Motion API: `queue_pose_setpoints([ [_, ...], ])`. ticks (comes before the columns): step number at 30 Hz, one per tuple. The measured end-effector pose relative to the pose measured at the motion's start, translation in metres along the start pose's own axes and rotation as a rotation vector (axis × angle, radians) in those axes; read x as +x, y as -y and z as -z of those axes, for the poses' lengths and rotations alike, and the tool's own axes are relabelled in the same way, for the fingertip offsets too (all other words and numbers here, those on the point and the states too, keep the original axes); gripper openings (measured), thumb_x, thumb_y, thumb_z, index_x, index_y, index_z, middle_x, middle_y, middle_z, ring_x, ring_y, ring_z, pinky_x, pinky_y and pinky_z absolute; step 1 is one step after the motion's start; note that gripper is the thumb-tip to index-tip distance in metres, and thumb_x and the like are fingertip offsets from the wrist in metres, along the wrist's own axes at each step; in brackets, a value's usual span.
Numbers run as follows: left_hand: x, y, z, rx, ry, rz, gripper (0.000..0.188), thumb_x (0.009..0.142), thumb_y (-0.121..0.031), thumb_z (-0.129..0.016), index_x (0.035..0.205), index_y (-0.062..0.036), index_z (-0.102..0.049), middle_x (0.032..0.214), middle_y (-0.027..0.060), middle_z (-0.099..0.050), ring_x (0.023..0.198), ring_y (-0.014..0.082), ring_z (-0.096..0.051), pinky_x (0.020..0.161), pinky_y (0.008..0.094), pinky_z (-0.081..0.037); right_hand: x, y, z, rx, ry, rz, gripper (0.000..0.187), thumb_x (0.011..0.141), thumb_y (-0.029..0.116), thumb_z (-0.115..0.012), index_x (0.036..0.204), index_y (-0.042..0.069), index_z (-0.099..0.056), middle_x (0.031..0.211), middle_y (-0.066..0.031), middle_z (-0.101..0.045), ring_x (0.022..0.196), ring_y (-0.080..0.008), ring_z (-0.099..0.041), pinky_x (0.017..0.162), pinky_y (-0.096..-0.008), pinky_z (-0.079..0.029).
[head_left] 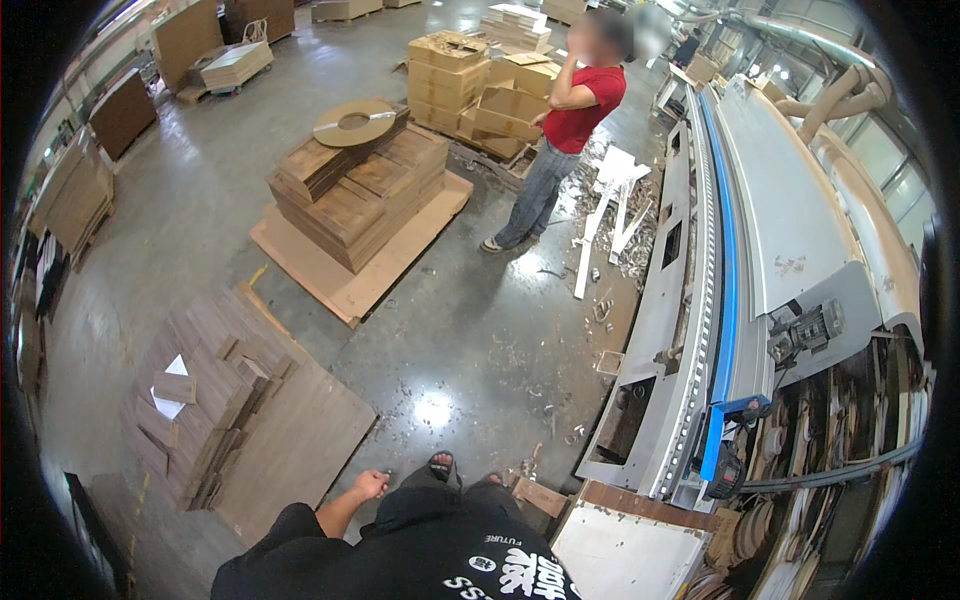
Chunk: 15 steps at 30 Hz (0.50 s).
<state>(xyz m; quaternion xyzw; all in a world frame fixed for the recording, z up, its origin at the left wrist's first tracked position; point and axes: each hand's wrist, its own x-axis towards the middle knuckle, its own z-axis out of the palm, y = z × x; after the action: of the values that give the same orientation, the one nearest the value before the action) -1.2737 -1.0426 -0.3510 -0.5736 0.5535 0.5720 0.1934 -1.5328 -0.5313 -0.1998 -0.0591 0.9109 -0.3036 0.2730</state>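
Observation:
My left hand hangs low beside my dark trousers, its fingers curled closed. Whether anything small sits in them is hidden. Nearest to it is the corner of a large flat wooden board lying low on the left. On that board rest brown wood-grain panels in uneven piles, with a small block and a white sheet on top. My right hand and forearm do not show.
A long edge-banding machine runs along the right. Ahead, a person in red stands by cardboard boxes. Stacked brown panels bear a roll of edge band. White strips and shavings litter the floor.

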Motion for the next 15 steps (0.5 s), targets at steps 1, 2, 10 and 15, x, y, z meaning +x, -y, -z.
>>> queue_pose_setpoints([
  [1, -0.002, -0.002, 0.001, -0.001, 0.000, -0.001, 0.036, 0.104, -0.037, -0.069, 0.094, -0.0035, -0.076, 0.081, 0.0054, -0.078, 0.067, 0.0166, -0.072, 0.068, 0.0369, -0.058, 0.001, -0.003, -0.001, -0.003, 0.001, 0.002, 0.027, 0.095, 0.017, -0.078, 0.116, 0.003, -0.069, 0.105, -0.0149, -0.071, 0.099, -0.0252, -0.067, 0.090, -0.0392, -0.053],
  [2, -0.003, -0.001, 0.001, -0.017, -0.014, -0.010, 0.036, 0.104, -0.037, -0.069, 0.093, -0.0034, -0.076, 0.081, 0.0055, -0.077, 0.067, 0.0165, -0.072, 0.067, 0.0368, -0.058, 0.002, -0.007, -0.001, -0.007, 0.002, 0.004, 0.027, 0.095, 0.017, -0.078, 0.116, 0.003, -0.069, 0.105, -0.0149, -0.071, 0.099, -0.0253, -0.067, 0.090, -0.0393, -0.053],
  [10, 0.008, 0.007, 0.000, -0.040, 0.001, -0.022, 0.036, 0.104, -0.037, -0.069, 0.091, -0.0047, -0.076, 0.078, 0.0054, -0.076, 0.066, 0.0166, -0.071, 0.067, 0.0357, -0.057, 0.014, -0.020, -0.003, -0.040, 0.012, 0.028, 0.028, 0.095, 0.017, -0.078, 0.118, 0.003, -0.069, 0.105, -0.0152, -0.071, 0.101, -0.0260, -0.067, 0.091, -0.0403, -0.053],
  [15, 0.034, 0.027, -0.007, -0.078, -0.003, -0.009, 0.038, 0.104, -0.041, -0.069, 0.088, -0.0063, -0.076, 0.077, 0.0054, -0.076, 0.065, 0.0163, -0.070, 0.066, 0.0359, -0.056, 0.048, -0.006, 0.005, -0.069, -0.261, 0.225, 0.035, 0.087, 0.010, -0.077, 0.118, 0.001, -0.065, 0.115, -0.0199, -0.063, 0.114, -0.0378, -0.060, 0.104, -0.0455, -0.048],
])
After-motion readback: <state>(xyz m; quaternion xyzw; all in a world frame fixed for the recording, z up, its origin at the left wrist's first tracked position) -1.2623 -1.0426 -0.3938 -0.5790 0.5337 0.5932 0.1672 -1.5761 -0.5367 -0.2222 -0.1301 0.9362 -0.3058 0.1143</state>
